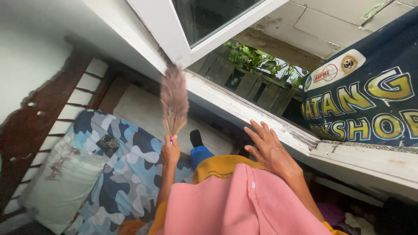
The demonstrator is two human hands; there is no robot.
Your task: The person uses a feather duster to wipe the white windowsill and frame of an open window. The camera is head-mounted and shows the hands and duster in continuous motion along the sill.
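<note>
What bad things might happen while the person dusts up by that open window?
1. The right hand hovers over the sill, whose paint is chipped and cracked; flakes or splinters might prick the fingers.
2. The feather duster in the left hand reaches up to the window frame, so dust may well fall onto the camouflage bedsheet and pillow below.
3. The person seems to lean toward the open window, so balance could slip.
</note>
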